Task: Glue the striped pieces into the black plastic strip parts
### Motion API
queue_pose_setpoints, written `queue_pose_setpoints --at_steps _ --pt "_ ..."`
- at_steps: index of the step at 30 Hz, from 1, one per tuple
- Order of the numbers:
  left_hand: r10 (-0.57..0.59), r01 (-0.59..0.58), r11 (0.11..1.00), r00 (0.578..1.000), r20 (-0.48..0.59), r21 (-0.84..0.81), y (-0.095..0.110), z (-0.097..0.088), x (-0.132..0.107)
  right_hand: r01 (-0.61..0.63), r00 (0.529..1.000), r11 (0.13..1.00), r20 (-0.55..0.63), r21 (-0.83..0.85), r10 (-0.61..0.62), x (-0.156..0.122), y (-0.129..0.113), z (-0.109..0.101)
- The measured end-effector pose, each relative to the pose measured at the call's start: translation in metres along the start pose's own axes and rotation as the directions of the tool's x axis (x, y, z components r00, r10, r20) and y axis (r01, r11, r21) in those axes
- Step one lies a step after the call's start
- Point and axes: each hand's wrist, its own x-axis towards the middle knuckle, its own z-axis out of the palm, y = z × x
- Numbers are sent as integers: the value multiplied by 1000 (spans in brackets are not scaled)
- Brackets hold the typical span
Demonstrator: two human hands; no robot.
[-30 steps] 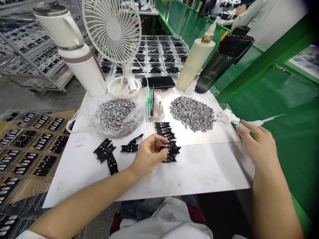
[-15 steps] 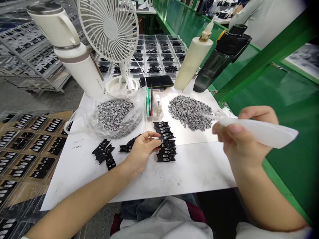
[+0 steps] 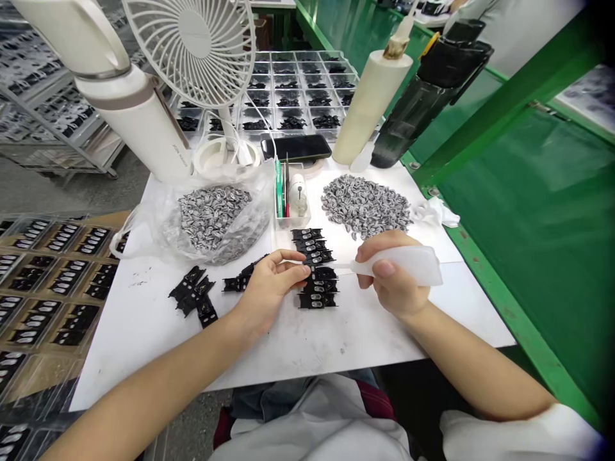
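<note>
A row of black plastic parts (image 3: 314, 269) lies in a column on the white worktop (image 3: 336, 333). My left hand (image 3: 269, 288) rests at the left side of this row, fingers bent and touching the parts. My right hand (image 3: 394, 285) is closed round a small white squeeze bottle (image 3: 408, 264), whose thin nozzle points left at the row. A loose heap of small silver pieces (image 3: 365, 205) lies behind my right hand. More silver pieces fill a clear plastic bag (image 3: 211, 218) behind my left hand. Several other black parts (image 3: 195, 298) lie scattered to the left.
At the back stand a white fan (image 3: 192, 45), a white flask (image 3: 129, 109), a phone (image 3: 295, 147), a cream glue bottle (image 3: 368, 105) and a dark bottle (image 3: 427, 89). A small clear holder with tools (image 3: 288, 198) sits between the heaps. Trays of parts (image 3: 48, 269) lie left; a green bench (image 3: 528, 192) runs right.
My right hand picked up the white squeeze bottle from the green edge and brought it leftward and down to the row of black parts. My left hand stayed at the row.
</note>
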Motion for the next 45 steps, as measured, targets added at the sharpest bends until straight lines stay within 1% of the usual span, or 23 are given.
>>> queue_pose_setpoints --at_steps 5,14,21,29,37,45 --pt "9 -9 1000 1000 3 7 -1 0 0 44 999 999 -2 -28 -44 0 2 3" --pt "6 -6 1000 1000 3 9 0 1 -1 38 999 998 15 -57 -37 -1 1 5" --pt "13 -13 1000 1000 10 7 -1 0 -1 88 996 994 3 -70 -88 -2 2 7" --pt "3 -3 1000 1000 -3 28 1 1 -2 71 997 994 23 -84 -69 -1 1 5" --pt "2 -2 1000 1000 -1 25 1 2 -2 49 999 993 11 -110 -48 -1 1 5" --pt "11 -11 1000 1000 1 21 1 1 -2 69 998 994 12 -89 -68 0 0 5"
